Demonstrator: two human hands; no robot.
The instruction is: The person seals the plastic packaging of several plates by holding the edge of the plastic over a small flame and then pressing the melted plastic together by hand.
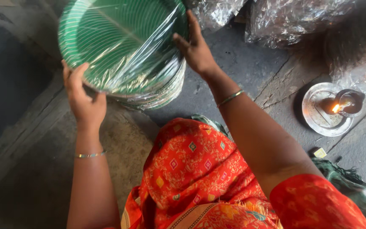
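While the stack of green plates (123,51) is held up off the floor (242,72), it is supported only at two opposite edges: the left hand (83,99) is cupped under the lower left rim with thumb and fingers curled partly closed around it, and the right hand (195,48) is pressed flat against the right rim, fingers extended upward, more open than closed. The stack is tilted toward the camera and is covered in a clear plastic wrap (157,46), loose and creased on the right side.

Risks noted:
- Slip of the wrap. The film is smooth and slack; a grip taken on film rather than on the plate rims is judged likely to slide, and the lower plates could fan out, as is already hinted at the bottom right edge of the stack
- Loss of the tilt. The right hand pushes rather than clasps; if the pressure is eased, the stack is expected to tip to the right and drop onto the floor
- Open flame. A lit oil lamp (346,104) stands on a small metal plate (318,116) at the right, well apart from the stack but near the silvery plastic bundles (301,19); film or orange cloth (191,169) swept that way could be scorched
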